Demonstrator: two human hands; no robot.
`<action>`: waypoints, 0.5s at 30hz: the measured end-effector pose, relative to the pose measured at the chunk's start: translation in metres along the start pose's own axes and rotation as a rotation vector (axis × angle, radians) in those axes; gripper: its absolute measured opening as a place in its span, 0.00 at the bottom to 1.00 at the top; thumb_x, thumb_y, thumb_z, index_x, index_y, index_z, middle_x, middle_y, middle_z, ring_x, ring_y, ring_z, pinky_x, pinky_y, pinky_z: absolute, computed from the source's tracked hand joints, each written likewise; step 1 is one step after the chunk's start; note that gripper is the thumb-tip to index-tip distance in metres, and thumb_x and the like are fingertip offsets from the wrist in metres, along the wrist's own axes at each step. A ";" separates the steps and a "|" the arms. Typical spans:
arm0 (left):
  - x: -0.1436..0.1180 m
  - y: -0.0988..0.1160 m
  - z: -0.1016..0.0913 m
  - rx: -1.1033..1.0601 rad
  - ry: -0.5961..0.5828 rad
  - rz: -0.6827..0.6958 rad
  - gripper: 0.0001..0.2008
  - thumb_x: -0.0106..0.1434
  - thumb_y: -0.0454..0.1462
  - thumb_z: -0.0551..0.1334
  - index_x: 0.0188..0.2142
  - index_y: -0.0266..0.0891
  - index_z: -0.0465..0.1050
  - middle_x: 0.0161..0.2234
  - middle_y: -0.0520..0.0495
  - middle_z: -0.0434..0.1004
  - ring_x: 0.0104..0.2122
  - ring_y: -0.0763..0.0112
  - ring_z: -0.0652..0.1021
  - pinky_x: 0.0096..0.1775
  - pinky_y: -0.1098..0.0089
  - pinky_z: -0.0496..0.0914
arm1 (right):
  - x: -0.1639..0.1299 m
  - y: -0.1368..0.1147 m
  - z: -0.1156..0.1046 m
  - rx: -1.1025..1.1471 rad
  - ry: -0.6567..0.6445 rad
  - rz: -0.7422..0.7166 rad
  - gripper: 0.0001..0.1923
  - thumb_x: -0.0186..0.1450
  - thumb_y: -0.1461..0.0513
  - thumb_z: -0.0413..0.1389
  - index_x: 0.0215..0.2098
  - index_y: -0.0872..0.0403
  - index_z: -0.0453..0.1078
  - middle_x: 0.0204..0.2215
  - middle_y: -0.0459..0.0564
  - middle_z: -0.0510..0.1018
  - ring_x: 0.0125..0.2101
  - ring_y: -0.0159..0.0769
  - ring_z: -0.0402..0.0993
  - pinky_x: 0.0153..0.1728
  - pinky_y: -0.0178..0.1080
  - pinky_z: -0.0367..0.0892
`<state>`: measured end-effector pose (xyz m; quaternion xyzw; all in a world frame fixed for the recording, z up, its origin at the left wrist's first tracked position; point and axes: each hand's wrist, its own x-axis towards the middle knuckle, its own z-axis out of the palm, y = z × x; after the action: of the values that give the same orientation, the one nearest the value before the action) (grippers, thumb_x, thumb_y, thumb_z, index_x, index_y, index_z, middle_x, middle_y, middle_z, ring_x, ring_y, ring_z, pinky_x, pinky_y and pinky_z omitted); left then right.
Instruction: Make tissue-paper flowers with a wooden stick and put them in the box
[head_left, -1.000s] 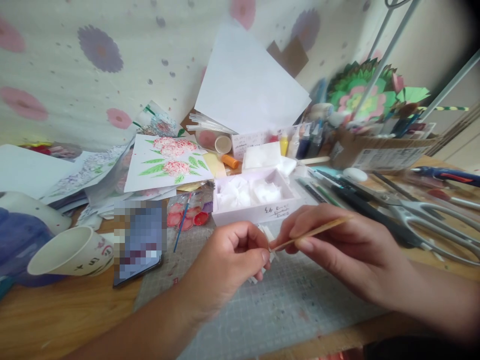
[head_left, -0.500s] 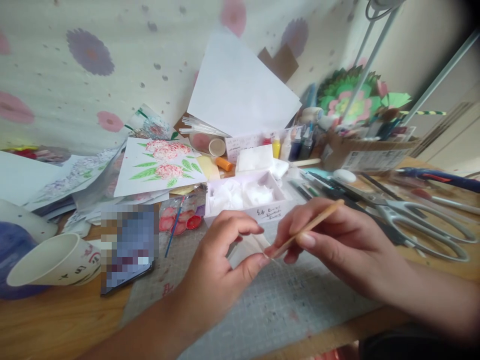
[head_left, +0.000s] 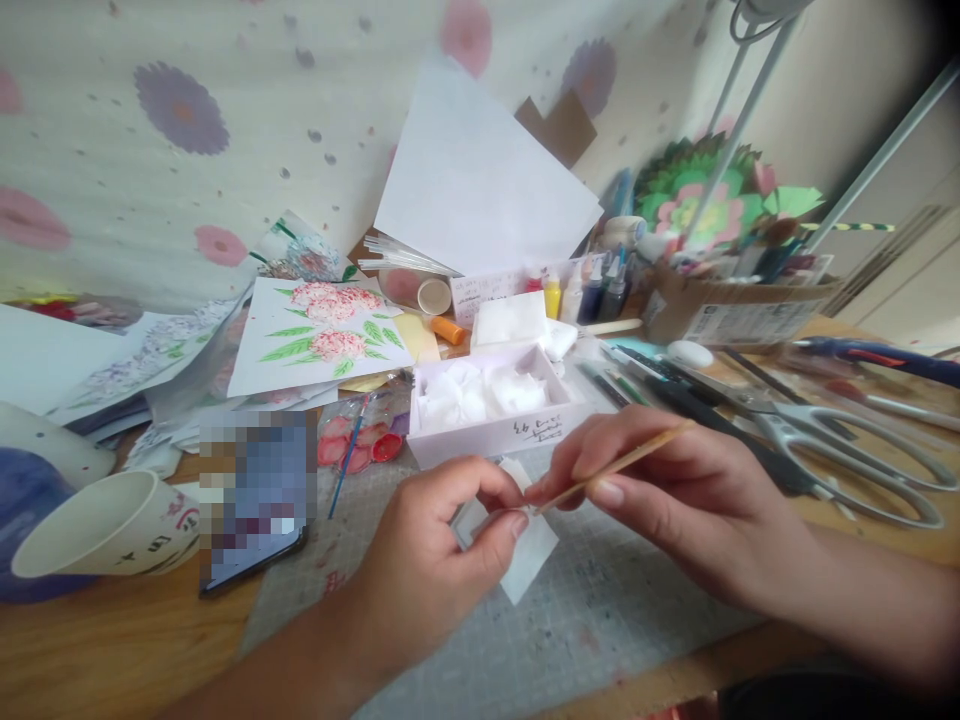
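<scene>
A slender wooden stick [head_left: 637,460] is pinched between the thumb and fingers of my right hand [head_left: 667,500]. Its lower tip reaches to the fingertips of my left hand [head_left: 457,540]. That hand is closed in a pinch, its thumb and forefinger meeting on a piece of thin white paper [head_left: 531,562]. Parts of the paper show on several sides of the fingers, and the rest is hidden behind them. Both hands are above the grey cutting mat [head_left: 600,620]. Just beyond them stands a white box [head_left: 487,430] holding crumpled white pieces.
To the left are a paper cup [head_left: 90,525], a phone [head_left: 259,510] and a paint palette [head_left: 364,440] with a thin blue brush [head_left: 346,460]. Large scissors [head_left: 855,450] lie at right. Flower drawings [head_left: 322,330] and paint bottles [head_left: 571,295] are at the back.
The stick has tilted flatter, and my right hand has shifted slightly. My left fingers have drawn closer together and lower. More of the white paper now shows below the fingertips.
</scene>
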<state>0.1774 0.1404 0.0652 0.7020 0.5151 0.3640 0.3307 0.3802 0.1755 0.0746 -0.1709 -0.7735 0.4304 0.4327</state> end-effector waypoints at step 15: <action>0.001 -0.001 -0.003 -0.134 -0.055 -0.061 0.05 0.57 0.33 0.60 0.25 0.40 0.69 0.24 0.55 0.73 0.26 0.75 0.71 0.30 0.75 0.63 | 0.004 0.004 0.005 -0.015 -0.024 -0.012 0.06 0.69 0.70 0.52 0.42 0.55 0.68 0.36 0.51 0.74 0.39 0.36 0.74 0.40 0.38 0.73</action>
<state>0.1751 0.1421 0.0662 0.6718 0.5015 0.3681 0.4021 0.3728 0.1780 0.0721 -0.1642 -0.7827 0.4240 0.4250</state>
